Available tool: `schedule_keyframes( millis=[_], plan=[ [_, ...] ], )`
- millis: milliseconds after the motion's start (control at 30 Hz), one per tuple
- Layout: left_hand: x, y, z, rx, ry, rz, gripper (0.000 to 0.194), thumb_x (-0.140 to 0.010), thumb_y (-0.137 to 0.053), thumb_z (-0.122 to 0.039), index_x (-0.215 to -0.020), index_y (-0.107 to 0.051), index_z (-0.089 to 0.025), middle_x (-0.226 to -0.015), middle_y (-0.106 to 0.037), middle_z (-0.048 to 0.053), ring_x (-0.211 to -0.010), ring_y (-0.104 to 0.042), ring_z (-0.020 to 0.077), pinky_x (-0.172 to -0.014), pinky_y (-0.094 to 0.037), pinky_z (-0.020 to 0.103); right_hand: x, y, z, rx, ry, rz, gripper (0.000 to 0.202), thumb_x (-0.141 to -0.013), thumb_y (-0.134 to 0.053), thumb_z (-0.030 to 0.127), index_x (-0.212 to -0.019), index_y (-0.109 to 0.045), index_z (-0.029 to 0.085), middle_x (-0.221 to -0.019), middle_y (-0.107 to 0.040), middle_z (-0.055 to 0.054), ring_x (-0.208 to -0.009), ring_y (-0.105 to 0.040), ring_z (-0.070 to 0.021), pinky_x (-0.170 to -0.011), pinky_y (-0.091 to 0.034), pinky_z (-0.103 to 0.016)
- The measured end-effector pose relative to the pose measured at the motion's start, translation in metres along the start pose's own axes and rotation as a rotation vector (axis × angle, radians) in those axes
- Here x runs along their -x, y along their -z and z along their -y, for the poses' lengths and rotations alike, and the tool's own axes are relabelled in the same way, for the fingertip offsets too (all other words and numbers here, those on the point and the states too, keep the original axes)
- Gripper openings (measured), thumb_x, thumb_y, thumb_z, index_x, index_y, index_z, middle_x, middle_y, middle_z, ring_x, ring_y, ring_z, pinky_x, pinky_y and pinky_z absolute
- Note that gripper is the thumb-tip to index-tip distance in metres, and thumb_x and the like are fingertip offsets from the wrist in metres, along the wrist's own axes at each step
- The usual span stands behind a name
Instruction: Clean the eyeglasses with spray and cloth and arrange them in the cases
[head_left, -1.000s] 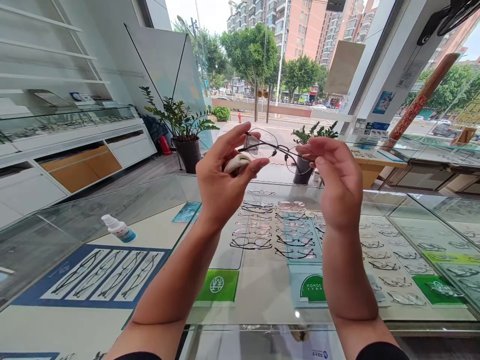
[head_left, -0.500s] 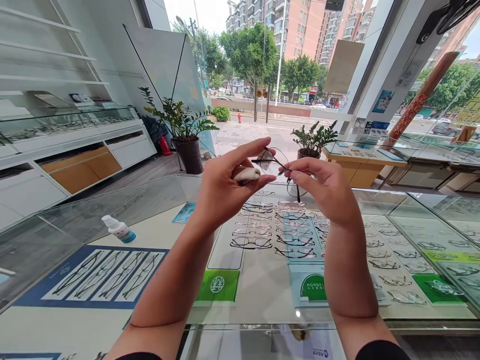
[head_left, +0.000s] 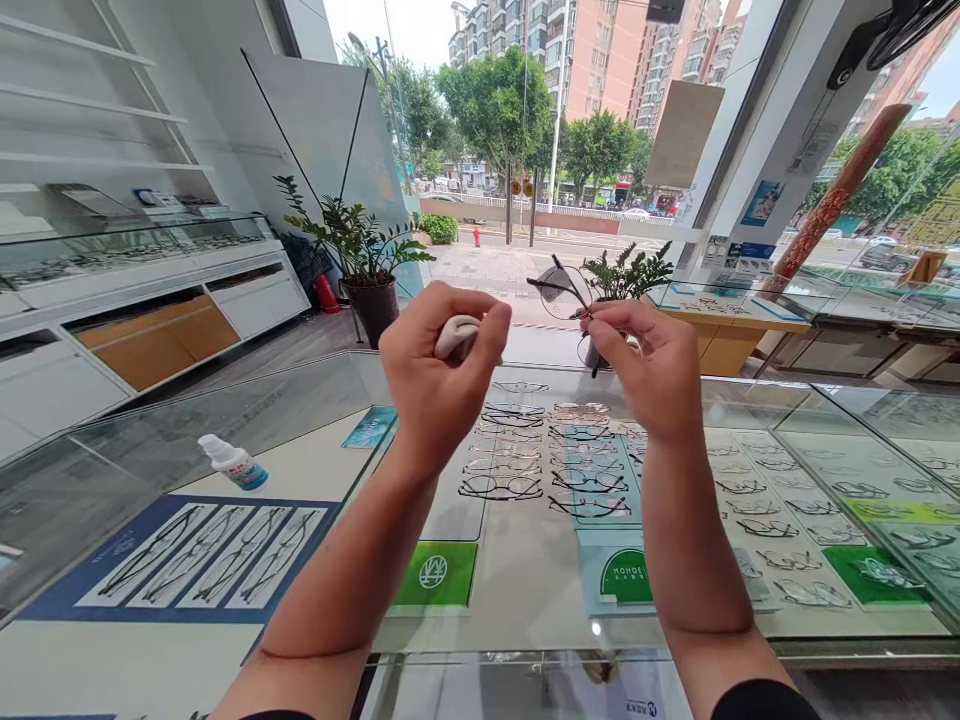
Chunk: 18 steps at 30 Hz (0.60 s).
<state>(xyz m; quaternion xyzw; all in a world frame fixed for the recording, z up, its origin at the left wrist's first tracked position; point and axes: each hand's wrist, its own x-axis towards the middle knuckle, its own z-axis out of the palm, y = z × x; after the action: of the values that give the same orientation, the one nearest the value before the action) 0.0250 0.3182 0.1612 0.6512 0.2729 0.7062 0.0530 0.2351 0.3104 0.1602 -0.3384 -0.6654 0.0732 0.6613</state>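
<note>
My right hand [head_left: 651, 368] pinches a pair of eyeglasses [head_left: 576, 300] with thin dark round rims, held up above the counter. One lens carries a pale, greyish patch, perhaps a sticker. My left hand [head_left: 442, 375] is closed around a bunched white cloth [head_left: 456, 337], which shows between thumb and fingers. A gap separates that hand from the eyeglasses. Rows of eyeglasses [head_left: 589, 482] lie in the display beneath both hands.
On the glass counter [head_left: 300, 425], a white spray bottle [head_left: 234, 462] with a blue-labelled base stands at left. Near it is a blue board [head_left: 67, 585] with several frames. Potted plants [head_left: 373, 305] and a wooden display table [head_left: 720, 345] stand beyond.
My left hand has drawn back left from the eyeglasses and closed tighter round the cloth. The eyeglasses, still in my right hand, have shifted slightly up and turned.
</note>
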Motion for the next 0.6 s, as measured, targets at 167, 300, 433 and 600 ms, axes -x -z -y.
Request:
schedule_keyframes(
  millis=[167, 300, 433, 600],
  plan=[
    [0.008, -0.018, -0.001, 0.186, 0.283, 0.229, 0.037, -0.091, -0.090, -0.058, -0.092, -0.087, -0.021, -0.069, -0.071, 0.000, -0.057, -0.056, 0.0114, -0.052, -0.045, 0.026, 0.009, -0.019, 0.007, 0.247, 0.211, -0.054, 0.016, -0.103, -0.069, 0.022, -0.098, -0.083, 0.026, -0.110, -0.087, -0.007, -0.109, -0.081, -0.0274, -0.100, -0.065, -0.050],
    [0.009, -0.029, 0.012, 0.306, 0.440, 0.203, 0.042, -0.080, -0.096, -0.059, -0.091, -0.088, -0.020, -0.065, -0.066, 0.000, -0.057, -0.052, 0.0110, -0.051, -0.042, 0.025, 0.016, -0.034, 0.005, 0.413, 0.280, -0.078, 0.018, -0.105, -0.066, 0.018, -0.106, -0.083, 0.024, -0.119, -0.086, -0.010, -0.113, -0.080, -0.0298, -0.104, -0.062, -0.052],
    [0.006, -0.033, 0.030, 0.329, 0.499, 0.172, 0.035, -0.079, -0.095, -0.052, -0.087, -0.086, -0.019, -0.063, -0.061, -0.001, -0.058, -0.049, 0.0104, -0.052, -0.040, 0.024, 0.017, -0.041, 0.001, 0.460, 0.237, 0.013, 0.021, -0.104, -0.064, 0.015, -0.113, -0.081, 0.023, -0.123, -0.086, -0.011, -0.115, -0.079, -0.0295, -0.104, -0.060, -0.050],
    [-0.003, -0.031, 0.058, 0.129, 0.421, 0.201, 0.023, -0.088, -0.082, -0.042, -0.089, -0.084, -0.019, -0.064, -0.066, 0.000, -0.060, -0.055, 0.0130, -0.057, -0.043, 0.027, 0.011, -0.032, -0.002, 0.391, 0.115, 0.083, 0.007, -0.102, -0.067, 0.021, -0.101, -0.073, 0.025, -0.107, -0.082, -0.006, -0.101, -0.076, -0.0253, -0.092, -0.060, -0.043]
  ],
)
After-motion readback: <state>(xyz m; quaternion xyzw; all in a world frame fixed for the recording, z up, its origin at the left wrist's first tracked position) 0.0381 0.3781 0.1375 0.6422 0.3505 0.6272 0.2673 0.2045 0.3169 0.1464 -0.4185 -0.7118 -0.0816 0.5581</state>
